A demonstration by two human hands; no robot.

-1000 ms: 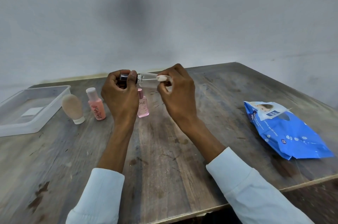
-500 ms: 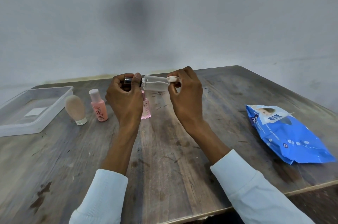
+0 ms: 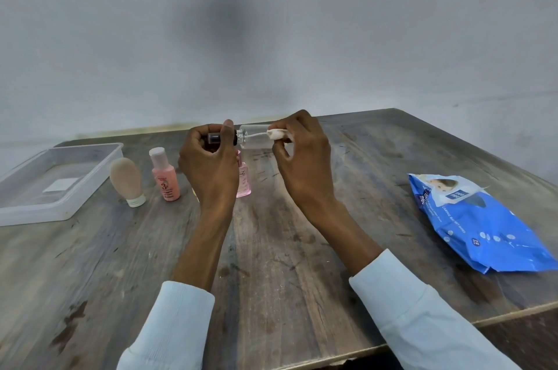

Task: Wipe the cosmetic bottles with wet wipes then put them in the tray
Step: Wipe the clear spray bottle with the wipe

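The clear glass bottle (image 3: pixel 255 136) lies sideways above the wooden desk (image 3: pixel 271 248); left hand (image 3: pixel 211 164) fingers curl round its dark cap, right hand (image 3: pixel 302 158) fingers pinch a white wet wipe (image 3: pixel 276 134) on it.

Little differs between the earlier pictures and now. The left hand (image 3: pixel 211 164) grips the dark cap end of the clear bottle (image 3: pixel 255 137) as before, but the bottle, held sideways between the hands, shows more of its neck just beside the left thumb. The right hand (image 3: pixel 302 158) pinches the wet wipe (image 3: pixel 276 134) at the bottle's far end; the wad now shows more fully at the fingertips (image 3: pixel 285 128), bunched against the bottle's upper side, where earlier only a small white edge peeked out.
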